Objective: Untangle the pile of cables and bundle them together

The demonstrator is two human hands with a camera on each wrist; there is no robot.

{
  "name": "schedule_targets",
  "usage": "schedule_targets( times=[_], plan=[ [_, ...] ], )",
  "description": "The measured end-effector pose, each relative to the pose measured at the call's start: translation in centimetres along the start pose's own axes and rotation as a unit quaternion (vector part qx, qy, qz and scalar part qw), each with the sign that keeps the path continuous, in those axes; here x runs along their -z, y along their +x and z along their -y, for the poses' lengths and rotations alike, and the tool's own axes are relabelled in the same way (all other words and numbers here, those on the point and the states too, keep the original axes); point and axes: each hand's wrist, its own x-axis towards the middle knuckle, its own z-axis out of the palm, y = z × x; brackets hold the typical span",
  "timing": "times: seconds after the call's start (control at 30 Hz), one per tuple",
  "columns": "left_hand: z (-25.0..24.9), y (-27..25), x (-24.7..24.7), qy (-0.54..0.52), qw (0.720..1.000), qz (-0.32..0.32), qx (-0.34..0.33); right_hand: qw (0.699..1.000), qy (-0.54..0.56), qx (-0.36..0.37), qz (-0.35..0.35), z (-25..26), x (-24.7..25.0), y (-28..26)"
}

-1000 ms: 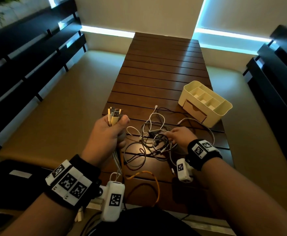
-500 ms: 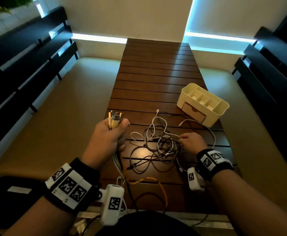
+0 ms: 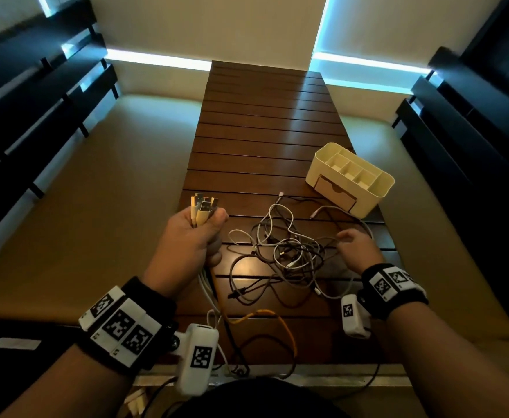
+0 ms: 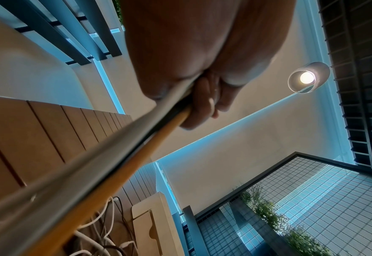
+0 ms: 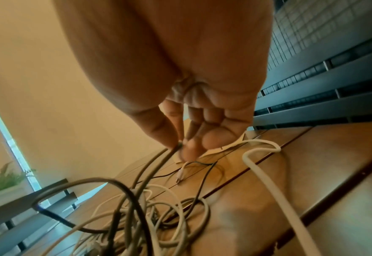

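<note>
Gripping several plug ends (image 3: 204, 208), the left hand (image 3: 190, 240) stays fisted; right hand (image 3: 356, 247) pinches one grey cable (image 5: 152, 170).

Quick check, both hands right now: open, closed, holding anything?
Left hand: closed around a bunch of cable ends, plugs sticking up.
Right hand: pinching a grey cable pulled from the tangle.

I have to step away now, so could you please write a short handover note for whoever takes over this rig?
Left hand: grips a bunch of gathered cable plugs, raised over the table's left edge; their cords trail down toward you.
Right hand: pinches a grey cable at the right side of the tangled pile.
Cream organizer box stands on the slatted wooden table, beyond the pile.
Done: several ends collected.
Left: free the remaining cables, bundle all.
</note>
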Motion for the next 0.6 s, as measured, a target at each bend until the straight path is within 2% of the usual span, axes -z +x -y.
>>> schedule_targets(
  times=[0.07,0.17,0.3,0.43,0.53,0.6],
  plan=[
    [0.0,-0.1,0.1,-0.004,1.0,0.002,-0.001,0.999,-0.024,0.022,-0.037,0.1,-0.2,0.0],
    [0.0,-0.2,0.2,-0.002,1.0,0.003,0.003,0.991,0.023,0.11,-0.076,1.1,-1.0,-1.0],
    [-0.1,-0.3,0.3,-0.002,1.0,0.005,0.002,0.982,0.081,0.167,-0.012,2.8,-1.9,-2.6],
    [-0.2,-0.5,0.4,-0.003,1.0,0.0,0.006,0.977,0.062,0.199,0.046,3.5,-2.6,-2.9],
    [-0.2,-0.7,0.8,0.0,1.0,-0.007,0.007,0.975,0.068,0.205,0.049,3.6,-2.7,-2.7],
    [-0.2,-0.7,1.0,0.001,1.0,-0.012,0.007,0.977,0.108,0.184,0.023,3.2,-2.6,-2.2]
  ],
)
